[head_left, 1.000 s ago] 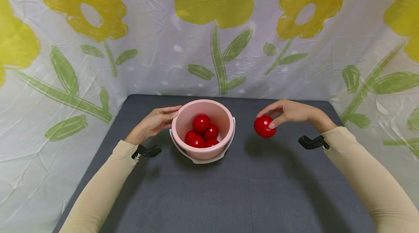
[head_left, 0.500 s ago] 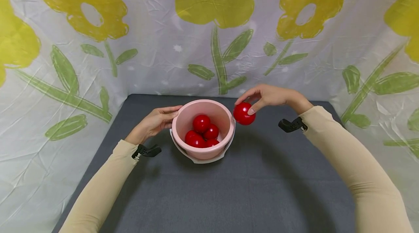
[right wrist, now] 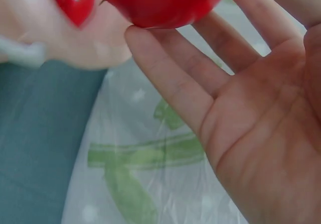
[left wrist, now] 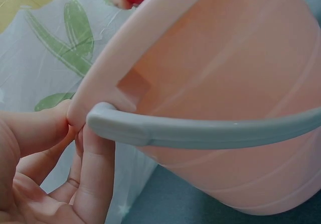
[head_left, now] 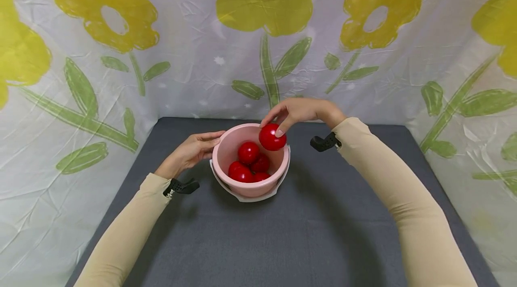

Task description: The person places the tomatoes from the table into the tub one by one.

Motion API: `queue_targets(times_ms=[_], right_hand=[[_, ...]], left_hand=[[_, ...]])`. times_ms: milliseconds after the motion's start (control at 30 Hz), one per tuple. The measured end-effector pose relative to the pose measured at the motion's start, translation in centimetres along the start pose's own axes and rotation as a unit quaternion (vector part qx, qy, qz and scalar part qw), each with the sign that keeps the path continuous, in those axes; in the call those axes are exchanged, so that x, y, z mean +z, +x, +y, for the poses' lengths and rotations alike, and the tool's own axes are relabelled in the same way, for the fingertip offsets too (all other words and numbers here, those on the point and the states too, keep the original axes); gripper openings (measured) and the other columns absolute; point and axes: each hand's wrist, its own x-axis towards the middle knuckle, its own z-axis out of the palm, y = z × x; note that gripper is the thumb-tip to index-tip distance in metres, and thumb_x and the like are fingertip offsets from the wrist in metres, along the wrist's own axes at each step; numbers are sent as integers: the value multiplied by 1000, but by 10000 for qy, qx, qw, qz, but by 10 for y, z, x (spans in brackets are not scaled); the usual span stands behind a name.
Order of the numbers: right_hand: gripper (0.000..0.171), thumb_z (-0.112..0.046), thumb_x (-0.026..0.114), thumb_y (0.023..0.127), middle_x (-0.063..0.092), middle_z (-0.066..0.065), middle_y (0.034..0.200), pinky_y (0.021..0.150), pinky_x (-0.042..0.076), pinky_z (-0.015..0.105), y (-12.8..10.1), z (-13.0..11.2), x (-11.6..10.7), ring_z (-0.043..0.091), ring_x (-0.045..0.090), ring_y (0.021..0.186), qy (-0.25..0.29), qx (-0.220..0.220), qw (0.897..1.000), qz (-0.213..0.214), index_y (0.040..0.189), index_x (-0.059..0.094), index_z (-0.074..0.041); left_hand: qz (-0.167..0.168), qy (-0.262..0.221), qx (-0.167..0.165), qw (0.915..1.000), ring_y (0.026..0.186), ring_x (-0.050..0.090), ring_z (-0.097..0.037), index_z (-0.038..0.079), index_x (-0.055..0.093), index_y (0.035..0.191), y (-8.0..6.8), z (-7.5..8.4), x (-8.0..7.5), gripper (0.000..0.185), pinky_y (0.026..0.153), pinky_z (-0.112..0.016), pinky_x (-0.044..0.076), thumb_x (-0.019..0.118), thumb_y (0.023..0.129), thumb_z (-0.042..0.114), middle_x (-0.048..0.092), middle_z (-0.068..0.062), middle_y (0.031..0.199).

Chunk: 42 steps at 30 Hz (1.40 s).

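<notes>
**Red ball held over the pink bucket**

No writing shows anywhere. The right hand [head_left: 300, 111] pinches a red ball [head_left: 272, 137] in its fingertips just above the bucket [head_left: 250, 187], which holds four more red balls [head_left: 248, 152]. The left hand [head_left: 190, 151] grips the bucket's rim, fingers curled.

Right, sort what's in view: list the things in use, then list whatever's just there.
In use:
- round glossy red ball, pinched by the right hand above the bucket
- pink plastic bucket with grey handle, its rim held by the left hand
- red balls already inside

Just there:
- dark grey table mat
- yellow-flower backdrop sheet
</notes>
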Motion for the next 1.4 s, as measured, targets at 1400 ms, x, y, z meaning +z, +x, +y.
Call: queue_targets(times_ms=[1400], right_hand=[[46, -13, 73, 87, 60, 7, 136, 98, 56, 39, 69, -10, 19, 24, 55, 123, -436, 608, 9895, -1240, 132, 64, -12]], left_hand=[[21, 119, -89, 9999, 98, 71, -5, 6, 40, 151, 1, 1, 3, 53, 83, -24, 60, 56, 101, 13, 57, -3, 139]])
